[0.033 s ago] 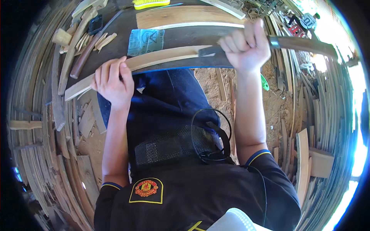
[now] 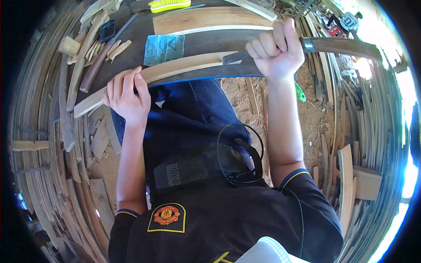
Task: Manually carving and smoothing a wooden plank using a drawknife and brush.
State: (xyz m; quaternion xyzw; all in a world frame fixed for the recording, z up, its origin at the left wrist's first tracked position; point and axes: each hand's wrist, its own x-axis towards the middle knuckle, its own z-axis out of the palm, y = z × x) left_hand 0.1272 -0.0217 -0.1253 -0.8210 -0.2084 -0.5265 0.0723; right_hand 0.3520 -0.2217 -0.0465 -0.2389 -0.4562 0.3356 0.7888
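Note:
My left hand (image 2: 127, 97) is closed around a long, pale, slightly curved wooden strip (image 2: 184, 66), near its left end. The strip lies slantwise along the near edge of the dark workbench, its left end sticking out past my hand. My right hand (image 2: 278, 52) is in a fist round the metal part of a wooden-handled blade (image 2: 342, 47). Its long brown handle points out to the right, beyond a metal ferrule. On the left of my fist, the flat dark blade tip rests at the strip's right end. My fingers hide the middle of the blade.
On the bench (image 2: 206, 44) lie a blue sandpaper sheet (image 2: 163, 49), a wide board (image 2: 210, 18), a yellow brush (image 2: 169, 5), a mallet (image 2: 70, 45) and a brown-handled tool (image 2: 93, 72). Stacked wood strips (image 2: 372, 131) flank me. A person (image 2: 349, 22) is far right.
The whole view shifts very slightly. Both hands keep their grips, and the blade tip stays at the strip's right end.

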